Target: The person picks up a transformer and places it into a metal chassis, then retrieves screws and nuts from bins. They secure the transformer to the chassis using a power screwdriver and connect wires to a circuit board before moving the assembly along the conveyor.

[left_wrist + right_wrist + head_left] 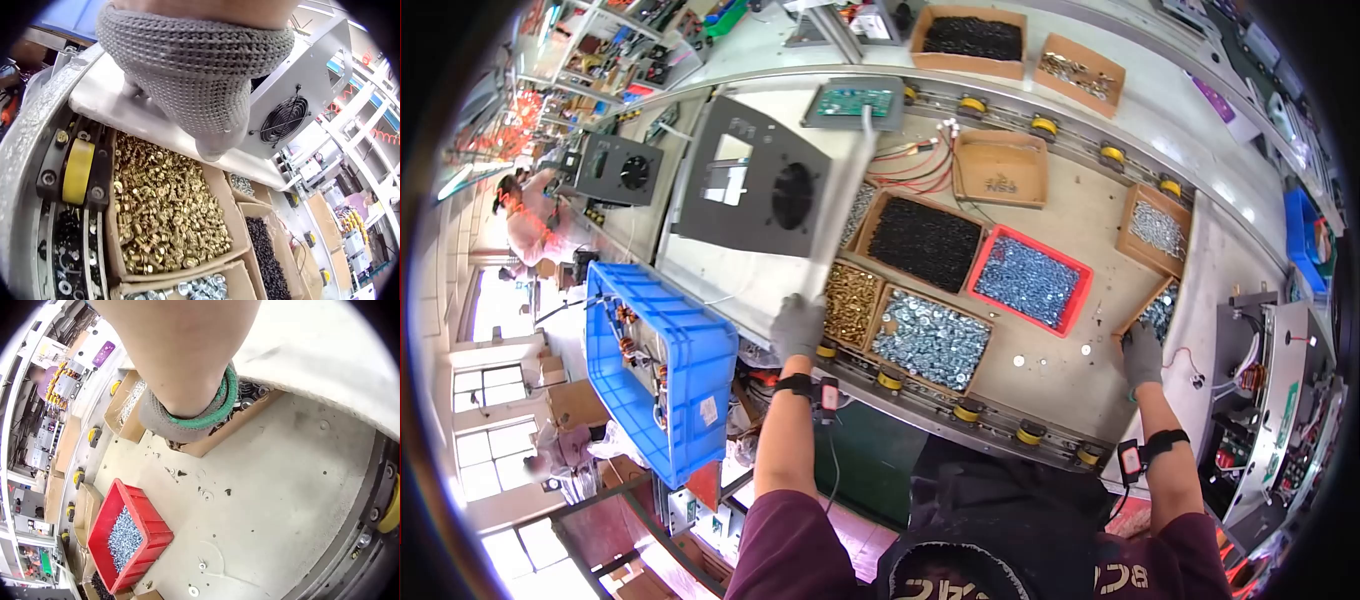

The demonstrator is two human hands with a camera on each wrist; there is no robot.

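Note:
My left hand (798, 325), in a grey knitted glove, holds the near corner of a white board (106, 103). Its thumb lies at the board's edge and other fingertips touch the top. On the board stands a dark panel with a fan (755, 180). Close beside the thumb is a cardboard box of brass-coloured screws (172, 212). My right hand (1142, 355), also gloved, reaches over a cardboard box of metal hardware (1162, 312) at the right. In the right wrist view the wrist and glove cuff (181, 428) hide its fingers, so I cannot tell what they hold.
Beside the brass screws are a box of silver screws (930, 340), a box of black screws (925, 240) and a red bin (156, 534) of bluish screws. Loose washers lie on the worktop (1050, 385). Yellow rollers (1030, 432) line the edge. A blue crate (700, 400) stands left.

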